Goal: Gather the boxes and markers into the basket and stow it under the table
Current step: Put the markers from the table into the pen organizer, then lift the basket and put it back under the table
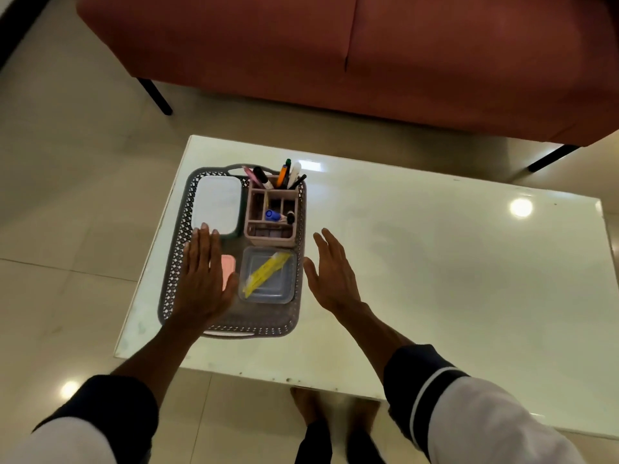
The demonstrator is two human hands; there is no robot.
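1. Basket (174, 279), grey lattice: on white table (435, 262), left of frame centre.
2. Contents: white box (217, 204), clear box (268, 276), pink box (228, 266), organizer (273, 212) with markers (288, 174).
3. Left hand (204, 276): flat, fingers spread, over basket's left side.
4. Right hand (331, 272): spread, empty, beside basket's right wall.

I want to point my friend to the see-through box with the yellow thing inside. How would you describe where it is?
On the white table sits a grey perforated basket. The clear lidded box is in its near right corner, in front of the pink pen organiser. It is the only transparent container, with a yellow packet showing through the lid.
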